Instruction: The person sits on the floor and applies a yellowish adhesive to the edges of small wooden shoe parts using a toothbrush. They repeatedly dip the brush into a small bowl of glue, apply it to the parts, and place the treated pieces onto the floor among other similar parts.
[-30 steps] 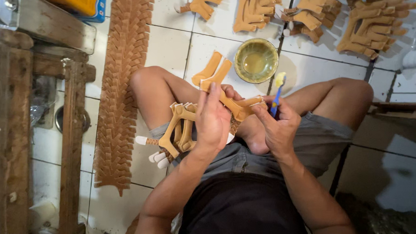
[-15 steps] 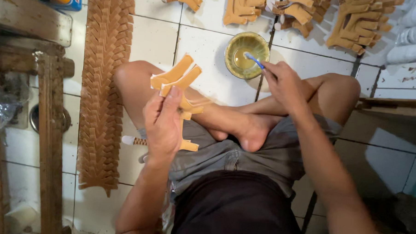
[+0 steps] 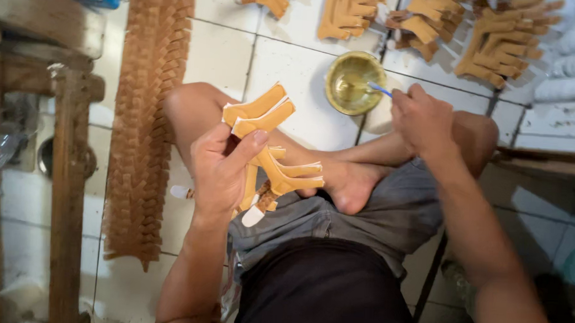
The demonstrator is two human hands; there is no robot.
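1. We hold a bunch of tan strips (image 3: 272, 158) in our left hand (image 3: 223, 169), raised over our crossed legs. They look like thin, flat pieces of card or leather with pale edges, fanned out in several directions.

2. We judge the strips light and fairly stiff: they keep their shape where they jut out free of the hand, with no sagging. They look easy to crease, so we would take them near the point where they cross, not by the loose tips.

3. The fingers of the left hand are curled round that crossing point, thumb (image 3: 250, 144) pressed on the front, grasping the bunch firmly. Two strips stick up above the thumb, others point toward our foot.

4. Our right hand (image 3: 423, 118) is well apart from the bunch, reached out to a small yellow bowl (image 3: 353, 81) on the tiled floor (image 3: 291, 66). Its fingers are pinched round a thin blue-handled brush (image 3: 380, 89), whose tip rests in the bowl.

5. The bowl holds something glossy, possibly glue; we cannot tell for sure.

6. A long row of overlapped brown pieces (image 3: 145, 125) lies on the floor beside our left knee, and more tan pieces (image 3: 495, 44) lie beyond the bowl.
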